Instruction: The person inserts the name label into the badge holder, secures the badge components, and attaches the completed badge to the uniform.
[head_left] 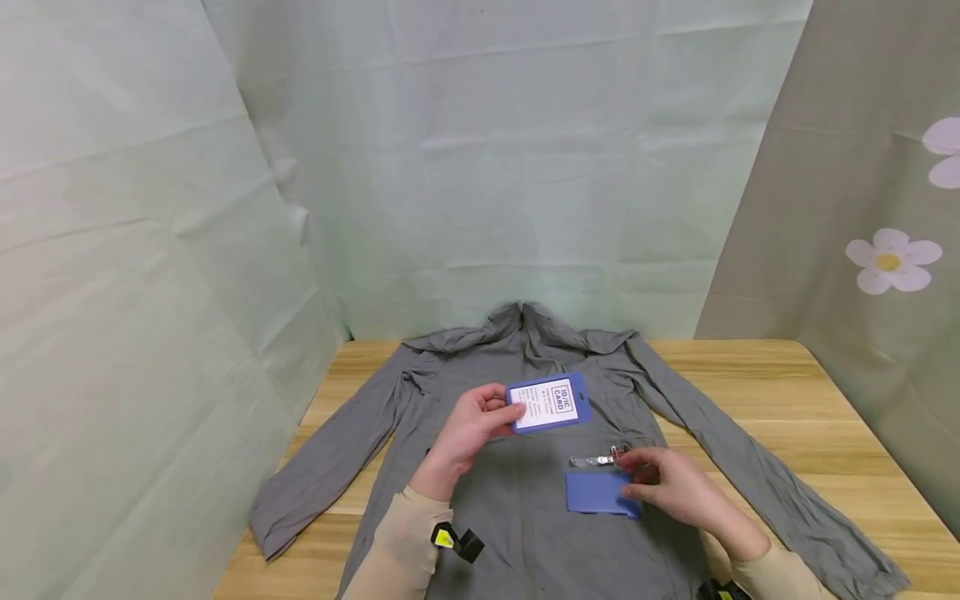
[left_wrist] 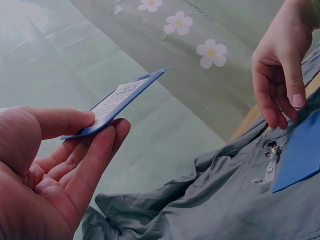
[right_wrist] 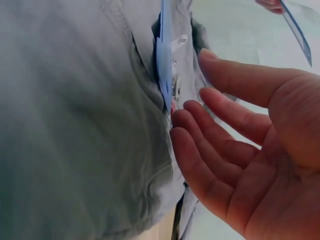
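My left hand point(head_left: 480, 421) pinches a blue badge holder point(head_left: 582, 398) by its left end, thumb on the front; its white insert reads "ID/IC CARD". It is raised above a grey jacket point(head_left: 495, 500). Lower and to the right, my right hand point(head_left: 678, 492) hovers with loosely bent fingers, nothing between them in the right wrist view. Just beside its fingertips lie a plain blue rectangular piece point(head_left: 596, 493) and a badge clip point(head_left: 596, 460) with a clear strap and metal end, both on the jacket. In the left wrist view the clip point(left_wrist: 270, 167) lies left of the blue piece.
The jacket is spread over a wooden table point(head_left: 757, 375), its sleeves reaching out to both sides. Pale cloth walls point(head_left: 525, 167) stand behind and at the left; a brownish cloth with white flowers point(head_left: 892, 261) hangs at the right.
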